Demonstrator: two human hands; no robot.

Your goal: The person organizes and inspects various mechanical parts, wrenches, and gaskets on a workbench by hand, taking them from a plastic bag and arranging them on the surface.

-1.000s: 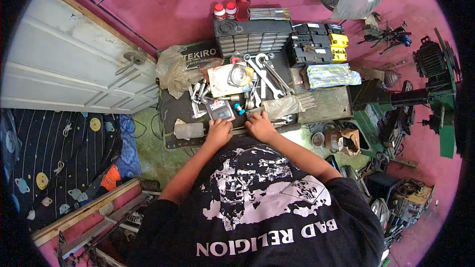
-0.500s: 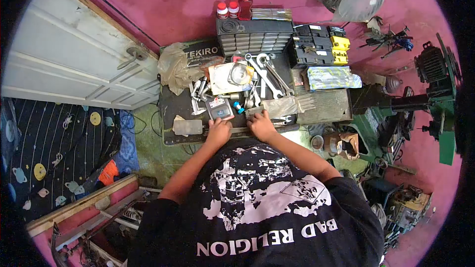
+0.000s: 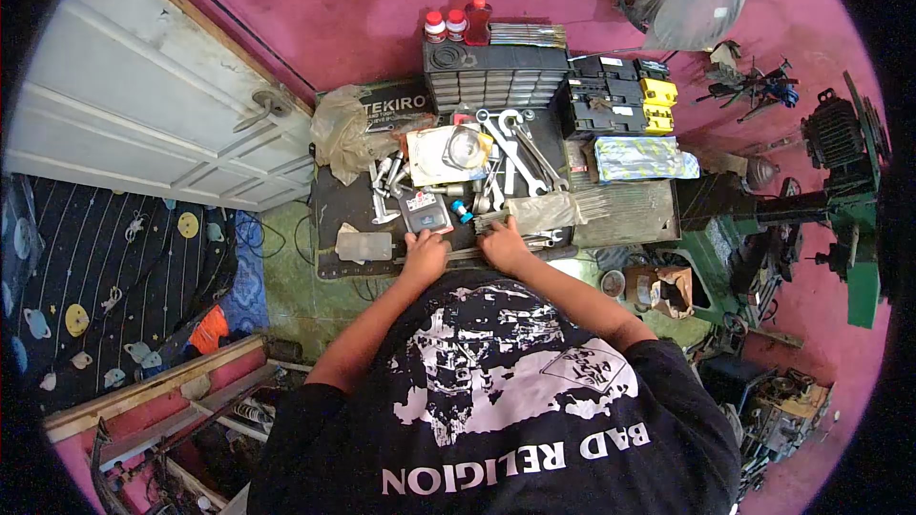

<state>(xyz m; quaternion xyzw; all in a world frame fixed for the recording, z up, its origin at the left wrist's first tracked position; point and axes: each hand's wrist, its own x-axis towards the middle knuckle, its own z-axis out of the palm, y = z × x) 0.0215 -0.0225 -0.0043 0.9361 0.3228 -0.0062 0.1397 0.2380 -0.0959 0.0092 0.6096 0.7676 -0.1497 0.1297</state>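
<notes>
My left hand (image 3: 426, 256) rests at the bench's front edge, fingers slightly spread, at the near end of a grey pack with a red-and-white label (image 3: 426, 214). My right hand (image 3: 504, 246) lies to its right, fingers apart. Its fingertips touch the left end of a clear plastic bag of thin rods (image 3: 540, 209). A small blue-and-black part (image 3: 462, 211) sits between the hands. Several wrenches (image 3: 520, 157) lie behind, beside a round clear item on a yellowish card (image 3: 448, 152). Sockets and chrome tools (image 3: 386, 183) are at the left.
A black drawer cabinet (image 3: 496, 84) stands at the bench's back, topped by red-capped bottles (image 3: 446, 27). Black-and-yellow boxes (image 3: 620, 95) are beside it. A green drill press (image 3: 849, 229) stands right. A white door (image 3: 162, 105) is left. A paper bag (image 3: 665, 289) sits on the floor.
The view has shifted slightly, so the bench appears a little lower and further right. Both hands stay in about the same place, and nothing is picked up or put down.
</notes>
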